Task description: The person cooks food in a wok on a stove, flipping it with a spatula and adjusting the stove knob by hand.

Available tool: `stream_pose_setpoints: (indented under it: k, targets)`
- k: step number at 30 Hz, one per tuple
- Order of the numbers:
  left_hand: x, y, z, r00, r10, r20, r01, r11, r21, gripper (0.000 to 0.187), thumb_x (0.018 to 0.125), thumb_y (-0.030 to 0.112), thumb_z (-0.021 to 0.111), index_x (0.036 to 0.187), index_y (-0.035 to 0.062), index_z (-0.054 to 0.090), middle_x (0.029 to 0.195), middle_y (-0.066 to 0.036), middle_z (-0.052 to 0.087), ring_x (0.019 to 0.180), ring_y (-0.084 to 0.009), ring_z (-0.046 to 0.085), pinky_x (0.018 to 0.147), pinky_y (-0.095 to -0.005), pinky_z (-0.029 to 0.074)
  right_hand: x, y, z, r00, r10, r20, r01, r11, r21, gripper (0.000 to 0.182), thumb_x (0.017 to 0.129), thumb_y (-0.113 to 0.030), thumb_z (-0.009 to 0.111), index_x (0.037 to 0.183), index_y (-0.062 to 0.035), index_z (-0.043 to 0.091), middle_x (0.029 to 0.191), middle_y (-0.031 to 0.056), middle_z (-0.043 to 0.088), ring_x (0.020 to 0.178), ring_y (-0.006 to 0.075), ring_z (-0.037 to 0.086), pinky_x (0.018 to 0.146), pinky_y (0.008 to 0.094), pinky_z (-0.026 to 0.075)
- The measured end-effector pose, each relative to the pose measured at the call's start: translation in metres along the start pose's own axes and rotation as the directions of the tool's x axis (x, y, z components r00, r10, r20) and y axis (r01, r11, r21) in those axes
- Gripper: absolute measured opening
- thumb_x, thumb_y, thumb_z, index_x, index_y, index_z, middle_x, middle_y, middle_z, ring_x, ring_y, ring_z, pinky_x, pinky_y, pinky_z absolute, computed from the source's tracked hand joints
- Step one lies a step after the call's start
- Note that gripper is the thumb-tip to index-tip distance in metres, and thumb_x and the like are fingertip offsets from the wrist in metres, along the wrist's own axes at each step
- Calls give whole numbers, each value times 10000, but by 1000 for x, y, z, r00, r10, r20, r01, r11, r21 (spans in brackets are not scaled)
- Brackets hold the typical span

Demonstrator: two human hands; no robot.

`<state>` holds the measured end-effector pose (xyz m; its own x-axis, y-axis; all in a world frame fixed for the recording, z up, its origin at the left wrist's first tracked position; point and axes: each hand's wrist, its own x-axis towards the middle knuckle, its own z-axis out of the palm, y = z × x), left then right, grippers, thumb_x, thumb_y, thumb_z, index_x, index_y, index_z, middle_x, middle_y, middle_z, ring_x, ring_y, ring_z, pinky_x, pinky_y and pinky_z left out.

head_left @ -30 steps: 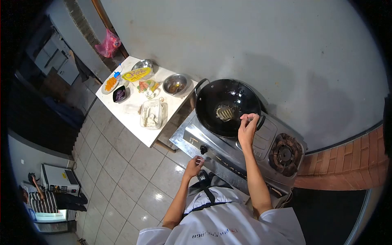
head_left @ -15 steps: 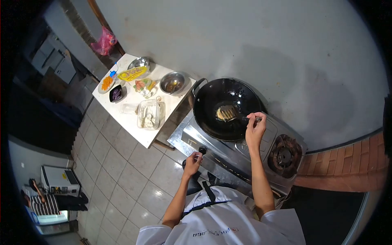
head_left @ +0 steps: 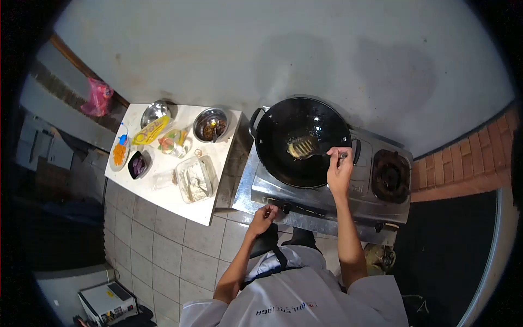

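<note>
1. The right hand (head_left: 339, 171), right of frame centre, has its fingers clenched round the handle of a slotted spatula (head_left: 305, 147).
2. The spatula's blade rests inside a black wok (head_left: 278, 131) at upper centre (on a steel stove (head_left: 348, 193)).
3. The left hand (head_left: 263, 215) pinches the stove's front knob (head_left: 284, 207).
4. At left, a white surface (head_left: 215, 180) carries bowls and food.

1. The right hand (head_left: 339, 170) grips a spatula (head_left: 311, 149); its blade lies in the black wok (head_left: 301, 140), just beyond the fingers.
2. The left hand (head_left: 265, 214) pinches a stove knob (head_left: 284, 207) on the steel stove (head_left: 327, 188).
3. Left of those fingers, a white table (head_left: 190, 204) carries a metal bowl (head_left: 211, 123) and a clear container (head_left: 194, 179).
</note>
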<state>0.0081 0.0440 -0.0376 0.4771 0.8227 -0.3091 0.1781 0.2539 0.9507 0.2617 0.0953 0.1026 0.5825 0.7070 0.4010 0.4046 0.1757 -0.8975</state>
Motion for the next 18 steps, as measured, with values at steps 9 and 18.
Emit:
stream_pose_setpoints:
  k: [9, 18]
  targets:
    - [6, 19, -11, 994, 89, 61, -90, 996, 12, 115, 906, 88, 503, 979, 32, 572, 803, 5, 560, 732, -73, 510, 673, -222, 417, -1, -6, 4, 997, 65, 45, -66, 998, 13, 71, 935, -58, 447, 891, -3, 440, 780, 76, 563, 681, 129, 523, 652, 268, 424]
    - [10, 14, 10, 997, 69, 20, -71, 994, 86, 106, 882, 62, 523, 965, 15, 569, 819, -24, 587, 770, -102, 561, 723, -254, 453, 6, 2, 1, 997, -15, 70, 15, 1000, 1, 66, 927, -52, 448, 886, -1, 438, 766, 86, 558, 673, 135, 519, 626, 273, 418]
